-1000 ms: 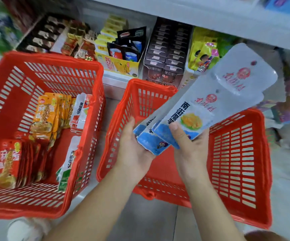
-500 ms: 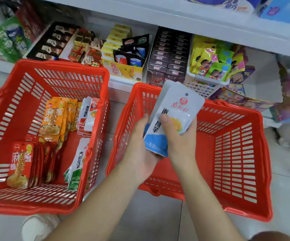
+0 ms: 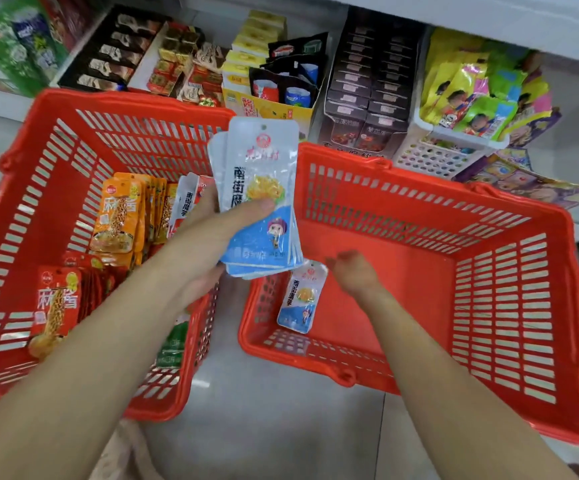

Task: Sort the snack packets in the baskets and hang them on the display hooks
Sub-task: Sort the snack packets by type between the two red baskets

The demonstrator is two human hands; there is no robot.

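Our right hand [image 3: 354, 276] let go, hangs loose over a slotted red plastic basket [image 3: 419, 209] on shiny grey tiles [image 3: 281, 427]; left hand [image 3: 205, 244] pinches the glossy white-and-blue packets [image 3: 264, 157].

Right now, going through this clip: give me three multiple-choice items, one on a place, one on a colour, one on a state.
1. The lone blue-and-white packet lies in: A the left basket; B the right basket; C the shelf.
2. The right basket is: A red; B blue; C green.
3. The left hand: A is empty; B holds a stack of packets; C grips a handle.
Key: B, it rests on that basket's floor; A, its walls are red; B, its thumb lies across the stack.
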